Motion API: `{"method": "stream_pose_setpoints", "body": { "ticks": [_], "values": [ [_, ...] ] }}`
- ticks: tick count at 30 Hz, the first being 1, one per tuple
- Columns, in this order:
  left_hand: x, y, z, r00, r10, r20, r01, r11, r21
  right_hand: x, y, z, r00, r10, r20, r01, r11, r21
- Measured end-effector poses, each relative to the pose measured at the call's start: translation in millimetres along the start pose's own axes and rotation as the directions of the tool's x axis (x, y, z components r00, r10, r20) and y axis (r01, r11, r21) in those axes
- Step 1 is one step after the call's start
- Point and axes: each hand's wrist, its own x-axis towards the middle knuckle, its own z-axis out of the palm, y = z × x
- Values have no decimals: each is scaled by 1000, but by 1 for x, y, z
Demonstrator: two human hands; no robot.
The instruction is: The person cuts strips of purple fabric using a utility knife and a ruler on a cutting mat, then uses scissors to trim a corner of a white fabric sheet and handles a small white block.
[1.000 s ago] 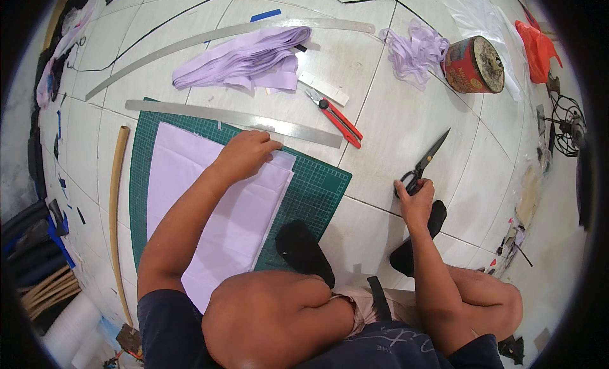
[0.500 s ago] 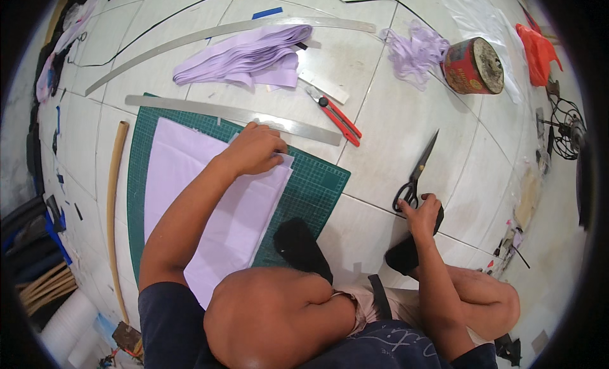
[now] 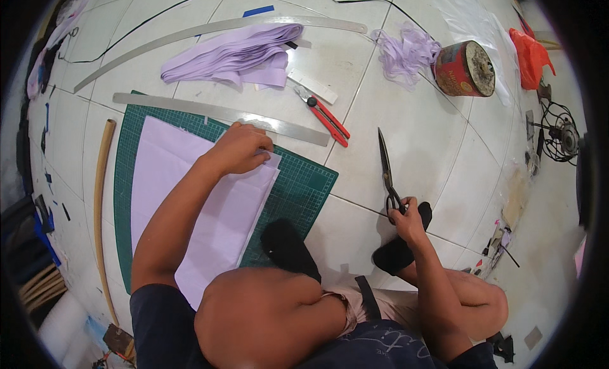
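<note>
In the head view, the lilac cloth [image 3: 231, 213] lay on the green mat [image 3: 297, 190], reaching out past its near edge toward the knee; its right-hand edge seemed layered. The left hand [image 3: 242, 149] was at the cloth's far right corner, near the mat's far edge, fingers curled in; whether that grip pinched the cloth or only pressed it, I could not tell. Beyond the mat's right corner, over the floor [image 3: 431, 147], the right hand [image 3: 408, 218] had its grip closed around the handles of the black scissors [image 3: 385, 163], whose blades looked shut and pointed away, well apart from the cloth.

The step in hand looked like steadying the cloth while the scissors were held ready. Bringing them to the cloth would have called for opening the blades and keeping that corner flat.
</note>
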Motion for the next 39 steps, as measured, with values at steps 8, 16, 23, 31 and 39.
{"method": "stream_pose_setpoints", "body": {
  "ticks": [8,16,23,31,39],
  "values": [
    [3,2,-5,993,-86,87,86,996,5,-13,7,-4,782,-106,614,-467,552,691],
    [4,4,-5,994,-68,91,68,998,5,-31,-2,6,602,-279,748,-625,417,659],
    [9,3,-6,991,-21,134,23,1000,-13,-38,6,17,660,-265,703,-483,567,667],
    [17,7,-6,981,-52,186,47,998,33,-35,-2,17,864,-392,316,389,918,75],
    [19,8,-12,973,-68,219,76,997,-27,-9,-84,18,804,-257,536,498,784,-370]
  ]
}}
